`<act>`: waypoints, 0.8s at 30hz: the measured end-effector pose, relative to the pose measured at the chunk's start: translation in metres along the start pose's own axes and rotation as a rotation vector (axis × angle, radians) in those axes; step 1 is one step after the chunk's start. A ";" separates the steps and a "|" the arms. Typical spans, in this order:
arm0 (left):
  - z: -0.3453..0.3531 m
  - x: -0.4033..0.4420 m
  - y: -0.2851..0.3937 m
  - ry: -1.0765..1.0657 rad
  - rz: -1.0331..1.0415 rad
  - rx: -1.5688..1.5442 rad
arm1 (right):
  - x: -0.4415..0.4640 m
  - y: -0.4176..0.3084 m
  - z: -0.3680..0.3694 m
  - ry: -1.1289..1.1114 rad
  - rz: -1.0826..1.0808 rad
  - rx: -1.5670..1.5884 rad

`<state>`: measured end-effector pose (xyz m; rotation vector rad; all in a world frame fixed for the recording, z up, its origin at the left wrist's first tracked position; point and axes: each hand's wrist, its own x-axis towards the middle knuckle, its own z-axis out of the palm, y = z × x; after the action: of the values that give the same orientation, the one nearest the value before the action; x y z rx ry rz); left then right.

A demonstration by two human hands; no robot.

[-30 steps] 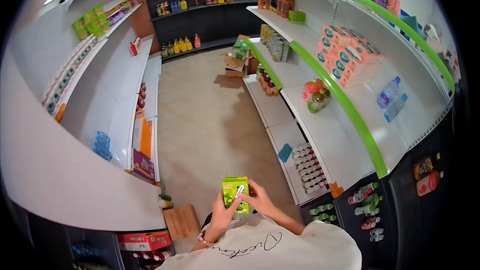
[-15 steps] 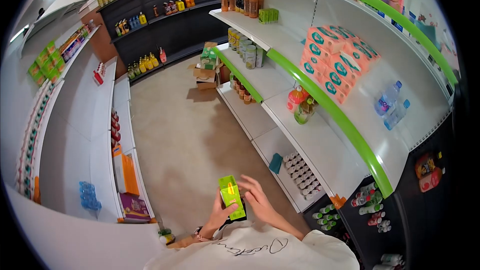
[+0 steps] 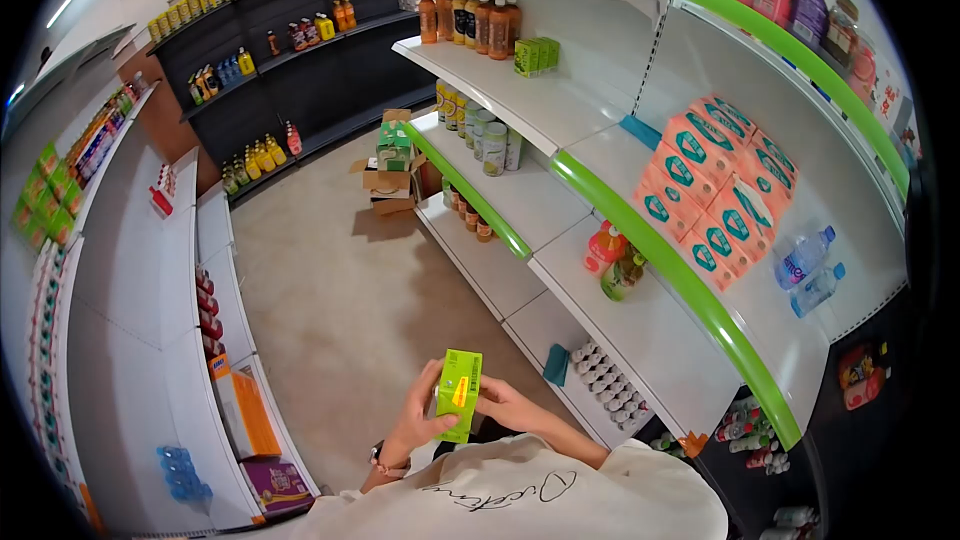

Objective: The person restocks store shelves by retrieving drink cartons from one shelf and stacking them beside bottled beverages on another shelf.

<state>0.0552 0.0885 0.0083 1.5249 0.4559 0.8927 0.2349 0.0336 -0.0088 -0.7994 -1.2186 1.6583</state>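
A bright green carton (image 3: 460, 395) with a barcode and a yellow-orange mark is held upright in front of my chest. My left hand (image 3: 412, 422) wraps its left side, the thumb lying across the lower front. On the other side my right hand (image 3: 508, 406) grips the carton's right edge, with its fingertips partly hidden behind it. Similar small green boxes (image 3: 537, 56) stand on the upper shelf ahead, beside several bottles of brown drink (image 3: 490, 28).
Shelving with green edge strips (image 3: 680, 295) rises close on my right, bearing pink tissue packs (image 3: 715, 190) and two water bottles (image 3: 805, 258). White shelves (image 3: 125, 360) line the left. Cardboard boxes (image 3: 390, 180) stand on the aisle floor (image 3: 330, 290) ahead.
My right hand has come in from beside the carton and now grips its right side. The carton has been turned, showing the barcode. My view has shifted slightly toward the right-hand shelves.
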 end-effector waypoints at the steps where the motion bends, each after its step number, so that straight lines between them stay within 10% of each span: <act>1: -0.004 0.006 -0.003 0.001 -0.035 -0.073 | 0.006 -0.003 -0.002 0.030 -0.067 0.061; 15: -0.094 0.146 -0.083 0.009 -0.317 -0.366 | 0.156 -0.017 -0.097 0.226 0.048 0.085; 24: -0.151 0.323 -0.065 0.198 0.016 0.003 | 0.282 -0.048 -0.179 0.572 -0.276 -0.070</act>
<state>0.1560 0.4365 0.0261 1.4509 0.5893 1.0614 0.2965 0.3654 -0.0145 -1.0108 -0.9292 1.0648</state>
